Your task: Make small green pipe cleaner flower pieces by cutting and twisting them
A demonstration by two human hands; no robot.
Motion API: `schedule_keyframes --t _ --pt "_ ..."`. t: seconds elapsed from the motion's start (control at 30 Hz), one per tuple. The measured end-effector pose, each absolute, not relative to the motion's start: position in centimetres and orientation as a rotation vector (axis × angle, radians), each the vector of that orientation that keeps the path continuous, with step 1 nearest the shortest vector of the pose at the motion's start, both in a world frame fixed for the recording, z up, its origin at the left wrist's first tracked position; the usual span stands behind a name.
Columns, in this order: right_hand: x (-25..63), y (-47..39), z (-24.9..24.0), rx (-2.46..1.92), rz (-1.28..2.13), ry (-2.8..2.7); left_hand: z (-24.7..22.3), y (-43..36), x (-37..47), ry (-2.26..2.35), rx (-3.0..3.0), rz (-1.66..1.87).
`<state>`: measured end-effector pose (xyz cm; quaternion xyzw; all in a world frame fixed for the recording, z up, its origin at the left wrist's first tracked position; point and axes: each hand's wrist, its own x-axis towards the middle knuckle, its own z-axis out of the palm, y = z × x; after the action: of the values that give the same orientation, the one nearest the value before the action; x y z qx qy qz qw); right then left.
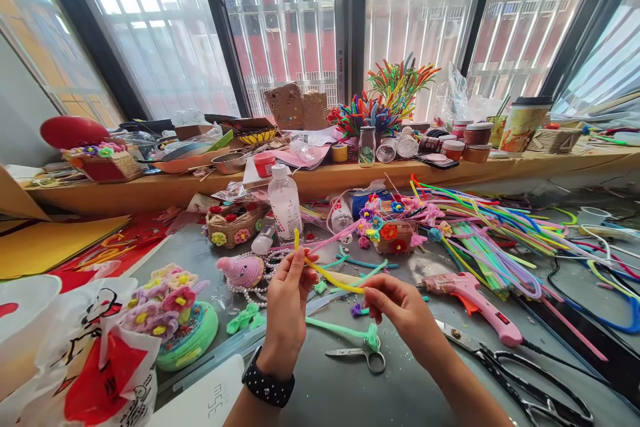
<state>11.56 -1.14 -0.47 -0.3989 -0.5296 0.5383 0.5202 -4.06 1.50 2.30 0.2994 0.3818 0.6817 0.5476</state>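
A yellow pipe cleaner (337, 282) stretches between my two hands above the grey table. My left hand (291, 300), with a dark dotted band on its wrist, pinches it near its left end, where a short piece sticks up past the fingertips. The other end is pinched between thumb and fingers of my right hand (395, 307). Below the hands lie a green pipe cleaner (340, 328) with a fluffy green end and small silver scissors (350, 352). A pink glue gun (480, 303) rests to the right of my right hand.
Large black-handled scissors (520, 373) lie at the lower right. Loose coloured pipe cleaners (500, 240) spread behind the glue gun. A clear bottle (285, 203) stands behind my left hand. At left are a flower-topped green piece (193, 340) and a plastic bag (105, 360).
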Motion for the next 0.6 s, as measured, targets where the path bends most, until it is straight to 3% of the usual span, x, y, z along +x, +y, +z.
schedule_keyframes --t 0.2,0.6 --pt "11.5 -1.1 -0.6 -0.976 1.171 -1.265 2.1 0.8 -2.6 0.908 1.006 0.985" --pt "11.6 -1.2 -0.3 -0.957 1.193 -1.177 2.3 0.5 -2.4 0.962 0.991 1.041"
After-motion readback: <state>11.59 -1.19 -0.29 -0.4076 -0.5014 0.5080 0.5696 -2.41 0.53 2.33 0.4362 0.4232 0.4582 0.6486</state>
